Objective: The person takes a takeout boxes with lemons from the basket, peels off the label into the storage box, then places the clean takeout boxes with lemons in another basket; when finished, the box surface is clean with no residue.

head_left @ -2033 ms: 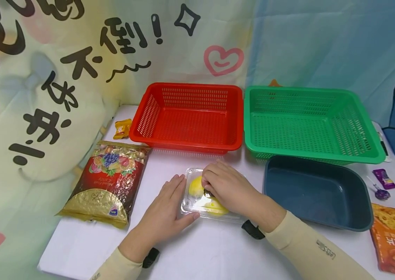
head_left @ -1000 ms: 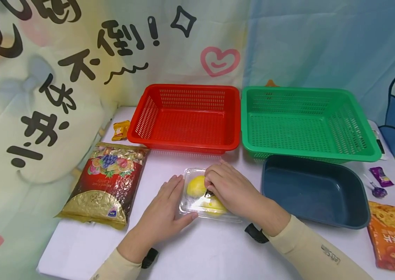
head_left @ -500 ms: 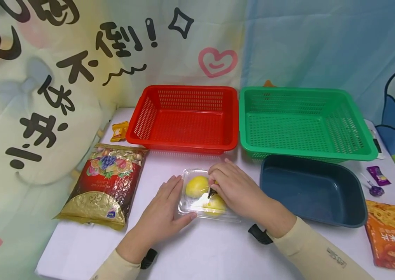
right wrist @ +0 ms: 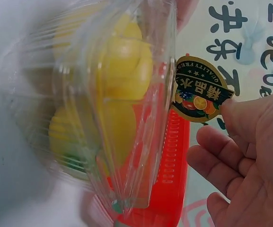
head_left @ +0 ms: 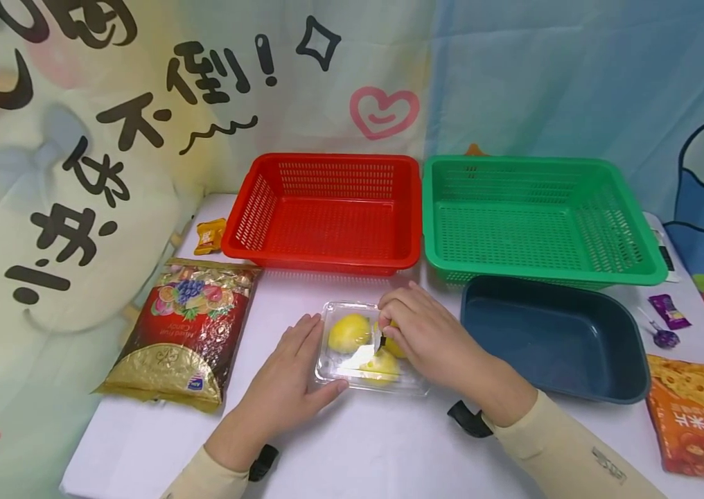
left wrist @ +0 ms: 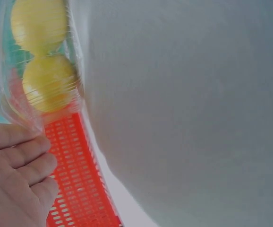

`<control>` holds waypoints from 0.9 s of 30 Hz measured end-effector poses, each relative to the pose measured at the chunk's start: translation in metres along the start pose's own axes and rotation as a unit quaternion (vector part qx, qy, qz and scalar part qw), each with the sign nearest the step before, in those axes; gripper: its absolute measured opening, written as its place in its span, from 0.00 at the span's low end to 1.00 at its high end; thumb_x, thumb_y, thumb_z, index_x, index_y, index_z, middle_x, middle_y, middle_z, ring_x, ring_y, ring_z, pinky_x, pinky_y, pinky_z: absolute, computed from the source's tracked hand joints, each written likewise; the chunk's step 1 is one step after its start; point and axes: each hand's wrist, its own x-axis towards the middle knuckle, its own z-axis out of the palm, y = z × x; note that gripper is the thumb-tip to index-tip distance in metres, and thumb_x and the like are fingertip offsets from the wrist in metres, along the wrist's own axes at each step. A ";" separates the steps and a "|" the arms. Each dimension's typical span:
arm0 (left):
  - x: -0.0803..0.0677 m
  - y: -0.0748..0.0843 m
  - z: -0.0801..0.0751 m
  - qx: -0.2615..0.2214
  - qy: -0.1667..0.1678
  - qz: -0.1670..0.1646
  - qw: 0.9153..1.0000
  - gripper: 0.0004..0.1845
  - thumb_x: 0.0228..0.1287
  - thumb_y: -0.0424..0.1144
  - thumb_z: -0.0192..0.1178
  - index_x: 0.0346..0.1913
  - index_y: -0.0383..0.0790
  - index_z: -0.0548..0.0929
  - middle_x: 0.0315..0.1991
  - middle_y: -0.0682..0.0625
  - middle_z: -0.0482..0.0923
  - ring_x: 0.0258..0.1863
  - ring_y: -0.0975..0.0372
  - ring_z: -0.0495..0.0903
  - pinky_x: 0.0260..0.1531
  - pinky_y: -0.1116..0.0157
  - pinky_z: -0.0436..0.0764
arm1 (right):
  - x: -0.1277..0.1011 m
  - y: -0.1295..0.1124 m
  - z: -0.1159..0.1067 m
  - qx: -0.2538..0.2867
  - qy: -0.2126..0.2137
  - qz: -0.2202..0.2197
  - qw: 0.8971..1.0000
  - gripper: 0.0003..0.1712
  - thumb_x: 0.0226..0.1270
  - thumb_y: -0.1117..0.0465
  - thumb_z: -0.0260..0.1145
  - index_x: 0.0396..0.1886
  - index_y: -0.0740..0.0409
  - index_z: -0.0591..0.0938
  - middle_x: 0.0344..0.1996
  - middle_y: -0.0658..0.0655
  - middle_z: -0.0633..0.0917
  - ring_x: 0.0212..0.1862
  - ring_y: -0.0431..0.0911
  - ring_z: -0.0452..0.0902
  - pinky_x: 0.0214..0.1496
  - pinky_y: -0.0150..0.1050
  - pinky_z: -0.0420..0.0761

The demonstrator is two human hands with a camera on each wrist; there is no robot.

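Note:
A clear plastic box (head_left: pixel 352 374) with a ridged rim lies on the white table, holding several round yellow fruits (head_left: pixel 349 333). My left hand (head_left: pixel 285 367) rests against the box's left side, fingers fairly straight and the thumb along its near corner. Over the right part of the lid is my right hand (head_left: pixel 432 339), with thumb and forefinger pinching the edge of a black-and-gold oval sticker (right wrist: pixel 200 90). In the right wrist view this fruit label stands up from the lid, its inner edge right at the plastic; the other fingers are loosely curled.
Behind the box are a red basket (head_left: pixel 333 262) and a green basket (head_left: pixel 539 270). A dark blue tub (head_left: pixel 551 346) stands to the right. A candy bag (head_left: pixel 180 333) lies left, an orange snack bag (head_left: pixel 701 423) right, with a lollipop (head_left: pixel 665 338) and small wrapped sweets (head_left: pixel 669 312) nearby.
My right hand has drawn slightly to the right across the lid with the sticker, uncovering more of the fruits. The left hand stays at the box's side. The head view has shifted slightly.

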 end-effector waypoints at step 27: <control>0.000 0.000 0.000 0.015 -0.016 -0.007 1.000 0.56 0.63 0.67 0.67 0.82 0.35 0.58 0.82 0.40 0.60 0.83 0.50 0.59 0.83 0.51 0.57 | -0.022 0.010 -0.032 0.029 0.039 0.067 0.997 0.08 0.73 0.64 0.69 0.44 0.53 0.77 0.53 0.54 0.81 0.61 0.49 0.75 0.68 0.53 0.78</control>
